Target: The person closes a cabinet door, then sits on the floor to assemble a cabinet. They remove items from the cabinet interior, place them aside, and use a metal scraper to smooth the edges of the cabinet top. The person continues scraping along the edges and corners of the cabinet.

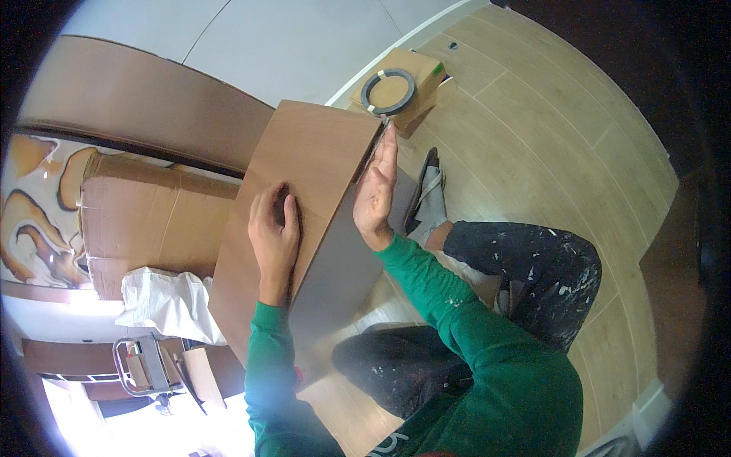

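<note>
A long box-shaped piece with a brown wood-grain top (316,145) and a grey side (335,282) stands in front of me. My left hand (272,232) rests on the brown top, fingers slightly bent and thumb apart, with nothing in it. Along the right edge of the top, near its far corner, my right hand (375,190) lies with its fingers stretched out and its palm turned to the side. A dark strip (371,151) shows at that edge beside the fingers. Part of the edge is hidden behind the right hand.
Beyond the far corner a cardboard box (422,72) carries a dark ring-shaped roll (369,95). At the left are a large cardboard package (152,217), a white sack (167,301) and a metal-framed trolley (148,365). My bent legs (525,263) are close on the right, over the wood-look floor (548,145).
</note>
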Tool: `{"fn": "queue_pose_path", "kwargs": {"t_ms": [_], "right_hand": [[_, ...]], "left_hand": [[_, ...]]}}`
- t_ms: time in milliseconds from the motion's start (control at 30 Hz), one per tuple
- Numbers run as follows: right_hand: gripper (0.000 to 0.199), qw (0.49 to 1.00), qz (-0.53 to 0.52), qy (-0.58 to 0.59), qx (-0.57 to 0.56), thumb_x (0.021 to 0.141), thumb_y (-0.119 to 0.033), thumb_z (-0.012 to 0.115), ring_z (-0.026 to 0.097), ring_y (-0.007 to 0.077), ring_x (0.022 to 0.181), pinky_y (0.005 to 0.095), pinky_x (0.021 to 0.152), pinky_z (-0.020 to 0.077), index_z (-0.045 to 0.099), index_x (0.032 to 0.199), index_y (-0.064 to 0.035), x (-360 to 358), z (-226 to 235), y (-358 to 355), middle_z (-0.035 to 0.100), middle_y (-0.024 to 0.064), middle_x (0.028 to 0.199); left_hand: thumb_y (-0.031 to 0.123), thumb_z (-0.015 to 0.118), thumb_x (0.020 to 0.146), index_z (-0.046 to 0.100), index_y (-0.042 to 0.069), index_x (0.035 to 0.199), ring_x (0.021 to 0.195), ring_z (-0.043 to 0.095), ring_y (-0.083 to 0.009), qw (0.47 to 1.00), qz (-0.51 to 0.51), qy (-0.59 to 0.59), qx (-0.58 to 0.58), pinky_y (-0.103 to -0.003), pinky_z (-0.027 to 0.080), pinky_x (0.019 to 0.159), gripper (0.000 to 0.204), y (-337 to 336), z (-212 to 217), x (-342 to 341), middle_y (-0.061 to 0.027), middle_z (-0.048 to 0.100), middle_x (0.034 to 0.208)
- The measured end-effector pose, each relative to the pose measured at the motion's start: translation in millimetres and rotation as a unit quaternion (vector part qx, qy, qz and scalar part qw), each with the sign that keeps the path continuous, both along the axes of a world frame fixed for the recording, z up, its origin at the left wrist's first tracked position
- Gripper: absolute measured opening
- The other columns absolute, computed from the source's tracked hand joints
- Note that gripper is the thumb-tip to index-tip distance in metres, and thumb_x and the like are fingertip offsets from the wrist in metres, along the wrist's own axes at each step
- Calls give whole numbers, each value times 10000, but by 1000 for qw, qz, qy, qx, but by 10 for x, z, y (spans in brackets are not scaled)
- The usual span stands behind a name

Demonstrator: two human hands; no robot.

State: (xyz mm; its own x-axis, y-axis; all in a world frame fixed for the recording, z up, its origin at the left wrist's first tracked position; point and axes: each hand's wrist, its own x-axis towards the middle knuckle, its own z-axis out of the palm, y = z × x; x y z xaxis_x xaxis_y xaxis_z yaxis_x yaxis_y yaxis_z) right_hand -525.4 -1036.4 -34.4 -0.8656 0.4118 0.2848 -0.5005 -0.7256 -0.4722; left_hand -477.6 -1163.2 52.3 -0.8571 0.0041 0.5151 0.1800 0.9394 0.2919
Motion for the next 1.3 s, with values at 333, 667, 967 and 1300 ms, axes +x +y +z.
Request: {"fn": "queue_pose_path", "kwargs": {"t_ms": [333,667,967,1300], "right_hand": [[924,999,17,33,-14,959,-431,426,54,312,1576,432,1266,37,-1,1602,75,-59,52,51,67,213,1698],[864,997,1,72,12,985,-384,411,29,306,1580,414,1265,-12,23,1599,85,24,-176,-99,30,214,1704],[1152,979,174,103,-8,875,-569,604,-35,293,1583,430,1271,-19,-40,1607,46,935,-103,-322,-59,191,1707],[1065,995,97,1,-19,931,-552,543,2,299,1576,433,1265,15,-6,1602,68,735,-186,-511,3,214,1699]], "left_hand": [[122,640,951,675,0,1121,957,658,-354,1000,15,-1,-7,-417,525,852,212,-19,-16,6,-177,674,1040],[139,653,943,678,4,1123,992,660,-348,999,34,-10,-16,-406,526,876,226,-31,-11,14,-178,677,1048],[147,652,940,679,-2,1119,1006,656,-365,999,19,17,-23,-418,526,890,233,-62,-20,-1,-188,685,1088],[137,642,948,683,-9,1105,979,656,-367,1000,19,15,-20,-419,525,871,219,-67,-23,-25,-191,676,1046]]}}
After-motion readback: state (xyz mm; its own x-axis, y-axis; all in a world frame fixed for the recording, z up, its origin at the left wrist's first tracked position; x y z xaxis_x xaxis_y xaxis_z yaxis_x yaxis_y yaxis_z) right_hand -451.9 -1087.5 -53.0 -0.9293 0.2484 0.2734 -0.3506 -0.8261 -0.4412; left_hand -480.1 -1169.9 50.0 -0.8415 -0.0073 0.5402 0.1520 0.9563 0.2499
